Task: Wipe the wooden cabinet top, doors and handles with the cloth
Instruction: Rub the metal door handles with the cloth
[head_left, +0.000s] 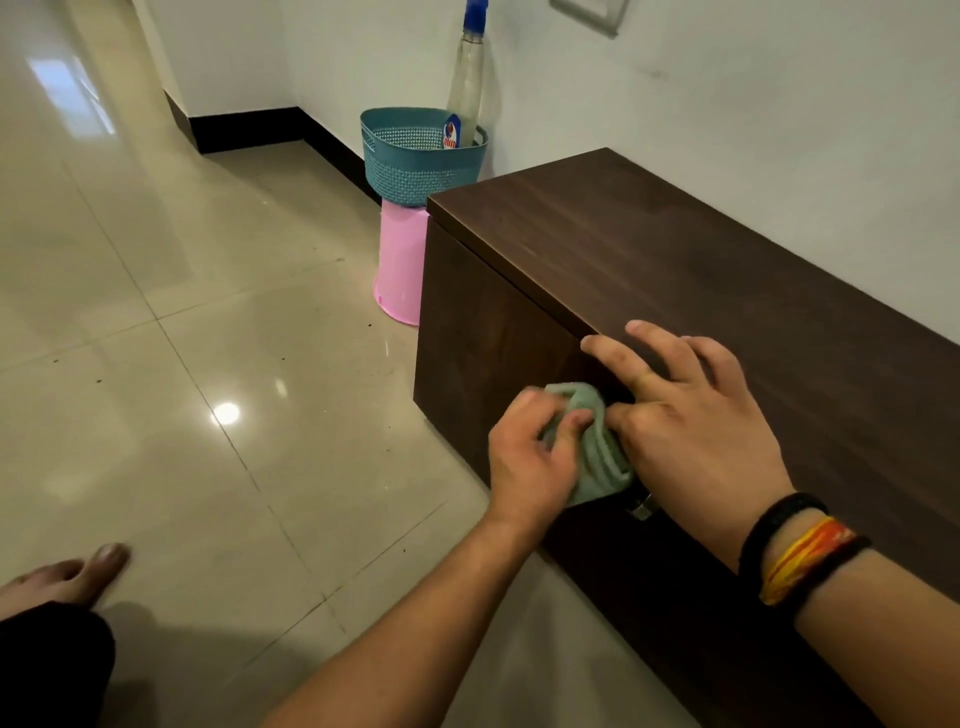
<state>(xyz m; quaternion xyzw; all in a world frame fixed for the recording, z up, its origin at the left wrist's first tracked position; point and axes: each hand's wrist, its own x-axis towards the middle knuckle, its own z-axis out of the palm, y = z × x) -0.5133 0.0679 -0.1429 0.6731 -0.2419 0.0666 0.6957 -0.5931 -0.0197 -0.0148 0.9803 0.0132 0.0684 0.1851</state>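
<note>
A low dark wooden cabinet (675, 260) stands against the white wall, its top bare. My left hand (530, 457) grips a bunched pale green cloth (597, 447) against the cabinet's front door. The cloth is wrapped round the door handle, whose metal end (641, 506) shows just below it. My right hand (691, 415) lies over the front edge of the top. Its fingers are spread on the wood and its thumb side touches the cloth.
A teal plastic basket (415, 166) with a spray bottle (467, 88) in it sits on an upturned pink bucket (400, 265) left of the cabinet. Glossy beige floor tiles (208, 338) spread to the left. My bare foot (67, 577) is at the lower left.
</note>
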